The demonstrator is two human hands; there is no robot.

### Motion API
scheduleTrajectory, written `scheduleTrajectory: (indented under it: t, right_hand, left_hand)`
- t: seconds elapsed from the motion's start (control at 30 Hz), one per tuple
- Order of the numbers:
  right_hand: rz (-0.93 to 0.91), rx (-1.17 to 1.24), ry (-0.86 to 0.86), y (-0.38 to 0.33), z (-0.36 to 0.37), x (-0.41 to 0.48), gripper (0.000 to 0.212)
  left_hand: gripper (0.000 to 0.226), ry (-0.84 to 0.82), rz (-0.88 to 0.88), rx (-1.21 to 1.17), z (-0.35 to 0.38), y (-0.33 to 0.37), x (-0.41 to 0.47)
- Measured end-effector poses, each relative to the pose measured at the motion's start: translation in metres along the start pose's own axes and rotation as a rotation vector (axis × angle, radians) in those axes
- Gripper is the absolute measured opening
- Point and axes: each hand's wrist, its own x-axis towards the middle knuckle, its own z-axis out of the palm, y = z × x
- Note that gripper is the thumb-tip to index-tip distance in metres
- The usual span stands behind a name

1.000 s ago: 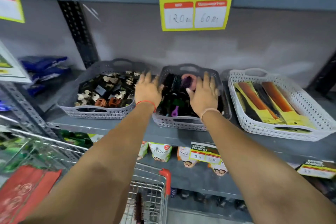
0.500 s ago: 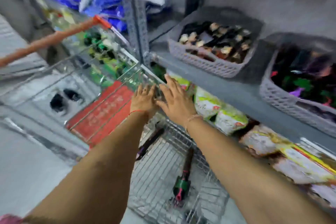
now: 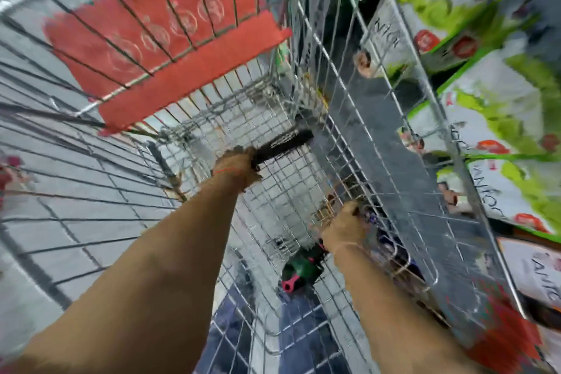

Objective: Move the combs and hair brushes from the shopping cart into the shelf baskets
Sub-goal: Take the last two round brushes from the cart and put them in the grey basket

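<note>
Inside the wire shopping cart [image 3: 306,39], the left hand [image 3: 235,165] is gripping a black comb [image 3: 282,146] with fingers curled around its end, the right hand [image 3: 344,226] closing on a blurred brush; lifting both clear of the mesh is advisable

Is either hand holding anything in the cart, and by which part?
The left hand grips a black comb by one end. The right hand is closed on something by the cart wall; blur hides what.
</note>
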Motion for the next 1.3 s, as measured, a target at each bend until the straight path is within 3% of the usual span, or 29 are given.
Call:
scheduleTrajectory:
  t: [0.13, 0.27, 0.33, 0.4, 0.5, 0.53, 0.63, 0.7, 0.83, 0.9, 0.97, 1.07, 1.13, 1.23, 1.27, 1.3]
  right_hand:
    - [-0.064, 0.057, 0.193, -0.002, 0.024, -0.006, 0.051]
    - [-0.445, 0.061, 0.353, -0.022, 0.01, -0.006, 0.039]
    - [-0.519, 0.03, 0.348, -0.032, -0.004, 0.008, 0.04]
    - [-0.464, -0.021, 0.28, -0.029, -0.014, 0.019, 0.05]
    - [-0.417, -0.103, 0.164, -0.01, -0.014, 0.023, 0.056]
    - [-0.411, -0.128, 0.123, -0.004, -0.011, 0.02, 0.058]
    - [-0.358, -0.099, 0.126, -0.001, 0.002, 0.014, 0.063]
    - [-0.297, -0.014, 0.174, -0.005, 0.011, 0.012, 0.063]
    - [-0.192, 0.336, 0.066, -0.004, 0.028, 0.008, 0.043]
    - [-0.109, 0.606, 0.014, 0.0, 0.024, 0.006, 0.031]
    - [-0.038, 0.845, -0.1, 0.006, 0.016, 0.007, 0.021]
    - [-0.046, 0.992, -0.258, 0.012, 0.005, 0.001, 0.016]
    - [-0.067, 1.062, -0.22, 0.01, 0.0, -0.009, 0.012]
    - [-0.176, 1.106, -0.007, -0.002, -0.009, -0.033, 0.02]
    - [-0.227, 1.133, 0.058, -0.007, -0.014, -0.043, 0.022]
    - [-0.279, 1.158, 0.118, -0.013, -0.021, -0.053, 0.022]
  left_hand:
    - [0.07, 0.091, -0.039, -0.006, 0.029, -0.004, 0.01]
    - [0.064, 0.181, -0.106, 0.002, 0.035, -0.005, 0.016]
    - [0.053, 0.217, -0.103, -0.034, 0.034, -0.005, 0.014]
    - [0.043, 0.222, -0.098, -0.278, 0.033, -0.002, 0.004]
    - [0.035, 0.104, -0.282, -1.061, 0.035, 0.004, -0.006]
    - [0.035, 0.031, -0.321, -1.163, 0.039, 0.005, -0.009]
    - [0.037, -0.071, -0.336, -1.145, 0.054, 0.012, -0.017]
    - [0.048, -0.009, -0.377, -1.145, 0.065, 0.016, -0.013]
    - [0.053, 0.065, -0.362, -0.9, 0.071, 0.027, -0.006]
    - [0.047, -0.007, -0.346, -1.184, 0.071, 0.03, -0.009]
    - [0.026, -0.165, -0.309, -1.536, 0.069, 0.031, -0.019]
    - [0.017, -0.289, -0.282, -1.786, 0.071, 0.031, -0.035]
    - [0.02, -0.301, -0.267, -1.861, 0.068, 0.032, -0.046]
    - [0.015, -0.389, -0.145, -1.884, 0.049, 0.031, -0.076]
    - [0.02, -0.424, -0.08, -1.918, 0.039, 0.03, -0.085]
    - [0.041, -0.456, -0.008, -1.936, 0.025, 0.029, -0.094]
